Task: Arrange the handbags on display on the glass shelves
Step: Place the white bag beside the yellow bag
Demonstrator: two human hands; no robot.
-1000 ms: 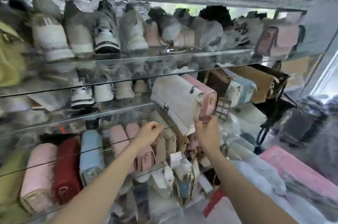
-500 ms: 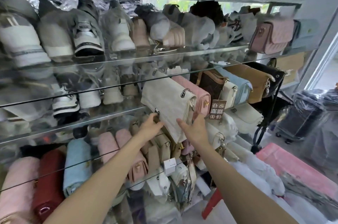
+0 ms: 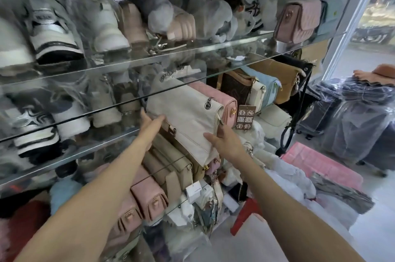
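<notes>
1. Both hands are working the cream handbag (image 3: 186,120), which is sitting tilted at the front of the middle glass shelf (image 3: 175,90), its lower corner hanging past the shelf edge, over the tan bags (image 3: 171,161) on the shelf below.
2. Left hand (image 3: 149,127) is reaching to the bag's left end, fingers stretched nearly straight and touching its side; no curl round anything that I can see.
3. Right hand (image 3: 226,144) is resting flat against the bag's lower right edge, fingers extended, pressing or steadying rather than gripping. Fingertips behind the bag are hidden, so a hold there cannot be ruled out.
4. Cream bag is leaning against the pink quilted handbag (image 3: 222,101) just to its right; a hang tag (image 3: 245,116) is dangling beside that one.
5. Further right, the brown patterned bag (image 3: 235,86), a white one, a blue one (image 3: 270,88) and a tan one (image 3: 284,78) are already standing in a tidy row. That part looks done.
6. Top shelf is crowded and blurred; only the pink bag at its right end (image 3: 299,20) is reading clearly.
7. Progress judgement: partway. The cream bag is not yet seated straight, and the lower shelf with pink bags (image 3: 147,197) and loose wrapped items looks cluttered, likely still to sort.
</notes>
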